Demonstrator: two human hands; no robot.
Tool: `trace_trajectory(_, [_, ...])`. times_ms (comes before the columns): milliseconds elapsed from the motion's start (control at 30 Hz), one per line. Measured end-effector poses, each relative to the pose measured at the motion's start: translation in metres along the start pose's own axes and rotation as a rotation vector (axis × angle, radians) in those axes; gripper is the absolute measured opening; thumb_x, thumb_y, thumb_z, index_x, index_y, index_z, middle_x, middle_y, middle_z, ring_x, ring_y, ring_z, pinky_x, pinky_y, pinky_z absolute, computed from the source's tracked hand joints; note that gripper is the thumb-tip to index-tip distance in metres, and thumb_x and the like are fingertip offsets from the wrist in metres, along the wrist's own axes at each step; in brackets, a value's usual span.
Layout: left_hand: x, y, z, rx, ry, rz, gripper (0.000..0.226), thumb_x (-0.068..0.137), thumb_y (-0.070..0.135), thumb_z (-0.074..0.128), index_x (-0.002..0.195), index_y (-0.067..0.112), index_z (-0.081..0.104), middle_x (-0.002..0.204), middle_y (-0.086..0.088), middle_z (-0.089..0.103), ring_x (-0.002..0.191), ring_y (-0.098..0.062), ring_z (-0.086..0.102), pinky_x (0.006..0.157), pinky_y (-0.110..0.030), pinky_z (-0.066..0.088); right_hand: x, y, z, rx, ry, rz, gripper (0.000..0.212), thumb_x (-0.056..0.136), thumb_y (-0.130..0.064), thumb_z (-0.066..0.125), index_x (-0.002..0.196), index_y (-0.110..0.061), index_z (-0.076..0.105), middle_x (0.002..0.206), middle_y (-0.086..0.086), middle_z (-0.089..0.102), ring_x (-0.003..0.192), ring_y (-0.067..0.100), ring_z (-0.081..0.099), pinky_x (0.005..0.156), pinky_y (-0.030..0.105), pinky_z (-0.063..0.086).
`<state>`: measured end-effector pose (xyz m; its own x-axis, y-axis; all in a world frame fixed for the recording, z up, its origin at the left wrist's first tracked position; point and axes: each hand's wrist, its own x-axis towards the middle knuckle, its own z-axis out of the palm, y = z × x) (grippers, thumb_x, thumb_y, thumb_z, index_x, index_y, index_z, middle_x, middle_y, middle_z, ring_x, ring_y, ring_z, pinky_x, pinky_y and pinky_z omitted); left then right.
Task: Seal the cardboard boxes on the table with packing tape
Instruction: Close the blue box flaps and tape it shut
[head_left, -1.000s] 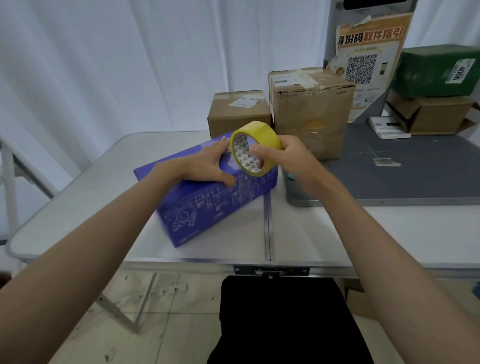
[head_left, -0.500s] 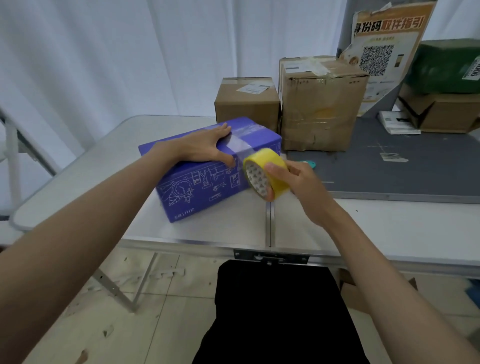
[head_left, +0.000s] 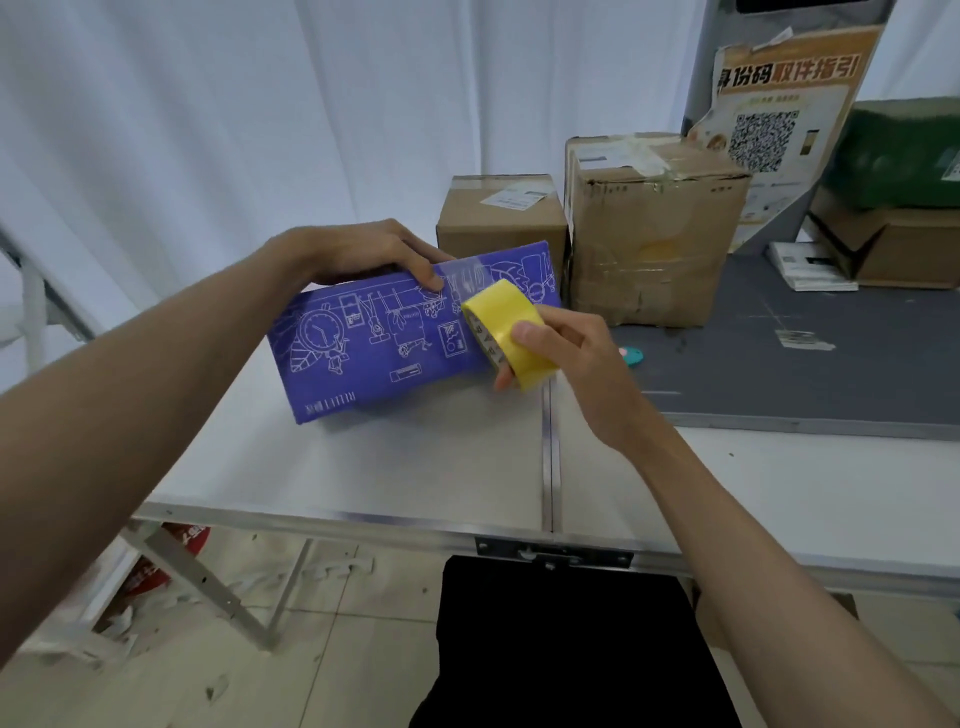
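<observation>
A purple printed box is tipped up on its near lower edge on the white folding table, its broad face toward me. My left hand grips its top edge. A strip of clear tape runs down that face from the top to a yellow tape roll, which my right hand holds against the box's right end.
Two brown cardboard boxes, a small one and a taller one, stand behind the purple box. A grey mat covers the right of the table, with a small teal object and papers on it. More boxes and a QR poster stand far right.
The purple box has been tipped up from flat so its face turns toward me. My right hand has carried the roll down over the box's edge, drawing tape across it.
</observation>
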<state>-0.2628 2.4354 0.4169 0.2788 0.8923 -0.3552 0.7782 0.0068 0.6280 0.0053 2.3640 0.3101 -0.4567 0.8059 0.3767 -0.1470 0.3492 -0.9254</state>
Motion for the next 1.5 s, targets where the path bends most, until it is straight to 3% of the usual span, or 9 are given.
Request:
trace_trajectory(333, [0.004, -0.001, -0.035, -0.088, 0.011, 0.008, 0.026, 0.095, 0.015, 0.059, 0.113, 0.023, 0.076, 0.11, -0.009, 0.076, 0.09, -0.024, 0.075, 0.065, -0.029, 0.059, 0.045, -0.024, 0.033, 0.218, -0.041, -0.067, 0.023, 0.097, -0.017, 0.054, 0.115, -0.006, 0.062, 0.082, 0.012, 0.073, 0.074, 0.028, 0.07, 0.069, 0.033, 0.058])
trace_trajectory(500, [0.008, -0.004, -0.044, -0.071, 0.043, 0.05, 0.022, 0.096, 0.021, 0.063, 0.115, 0.019, 0.074, 0.104, -0.011, 0.076, 0.084, -0.025, 0.075, 0.064, -0.031, 0.06, 0.058, -0.03, 0.034, 0.202, 0.0, -0.048, 0.021, 0.098, -0.023, 0.053, 0.112, -0.009, 0.062, 0.083, 0.013, 0.075, 0.075, 0.027, 0.071, 0.072, 0.035, 0.059])
trace_trajectory(633, [0.009, -0.002, -0.043, 0.149, 0.243, 0.228, 0.016, 0.092, 0.015, 0.07, 0.103, 0.025, 0.075, 0.098, 0.005, 0.077, 0.09, -0.012, 0.074, 0.081, -0.033, 0.056, 0.075, -0.035, 0.039, 0.193, 0.142, 0.007, 0.019, 0.104, -0.026, 0.054, 0.105, -0.01, 0.064, 0.084, 0.015, 0.076, 0.074, 0.025, 0.073, 0.073, 0.036, 0.059])
trace_trajectory(733, [0.016, -0.002, -0.027, 0.396, 0.429, 0.319, 0.032, 0.088, -0.001, 0.064, 0.092, 0.03, 0.073, 0.09, 0.015, 0.073, 0.084, 0.0, 0.067, 0.088, -0.035, 0.054, 0.09, -0.037, 0.045, 0.153, 0.23, 0.031, 0.023, 0.104, -0.03, 0.055, 0.103, -0.009, 0.065, 0.082, 0.016, 0.076, 0.07, 0.022, 0.073, 0.069, 0.031, 0.061])
trace_trajectory(833, [0.013, -0.008, -0.013, 0.433, 0.363, 0.242, 0.02, 0.081, 0.028, 0.064, 0.099, 0.037, 0.068, 0.094, 0.008, 0.072, 0.092, -0.017, 0.066, 0.077, -0.03, 0.051, 0.1, -0.036, 0.05, 0.111, 0.296, 0.053, 0.029, 0.103, -0.035, 0.055, 0.1, -0.008, 0.066, 0.078, 0.016, 0.076, 0.067, 0.02, 0.073, 0.065, 0.027, 0.06])
trace_trajectory(900, [0.005, -0.012, -0.011, 0.256, 0.176, 0.186, 0.035, 0.074, 0.047, 0.076, 0.104, 0.056, 0.058, 0.102, 0.02, 0.071, 0.095, -0.005, 0.068, 0.07, -0.012, 0.05, 0.103, -0.034, 0.052, 0.083, 0.323, 0.057, 0.034, 0.102, -0.038, 0.056, 0.1, -0.007, 0.067, 0.076, 0.015, 0.075, 0.066, 0.021, 0.073, 0.062, 0.024, 0.058])
trace_trajectory(1033, [0.006, -0.021, -0.008, 0.231, 0.145, 0.182, 0.085, 0.063, 0.048, 0.093, 0.13, 0.05, 0.042, 0.116, 0.024, 0.067, 0.098, 0.004, 0.067, 0.074, -0.016, 0.055, 0.108, -0.034, 0.053, 0.066, 0.363, 0.09, 0.035, 0.1, -0.044, 0.057, 0.09, -0.012, 0.069, 0.074, 0.011, 0.076, 0.069, 0.022, 0.074, 0.067, 0.03, 0.061])
trace_trajectory(1367, [0.016, -0.018, -0.004, 0.243, 0.187, 0.192, 0.075, 0.067, 0.048, 0.09, 0.126, 0.057, 0.045, 0.114, 0.03, 0.065, 0.1, 0.005, 0.066, 0.083, -0.025, 0.053, 0.087, -0.065, 0.041, -0.129, 0.492, 0.133, 0.037, 0.096, -0.027, 0.059, 0.062, -0.014, 0.063, 0.049, -0.001, 0.066, 0.041, 0.005, 0.06, 0.043, 0.015, 0.047])
trace_trajectory(1500, [0.017, -0.016, -0.005, 0.262, 0.178, 0.186, 0.104, 0.063, 0.055, 0.087, 0.149, 0.052, 0.028, 0.136, 0.028, 0.052, 0.111, 0.003, 0.059, 0.088, -0.023, 0.049, 0.063, -0.067, 0.031, -0.222, 0.415, 0.17, 0.033, 0.094, -0.023, 0.06, 0.064, -0.009, 0.065, 0.046, -0.004, 0.063, 0.04, 0.004, 0.058, 0.041, 0.014, 0.044])
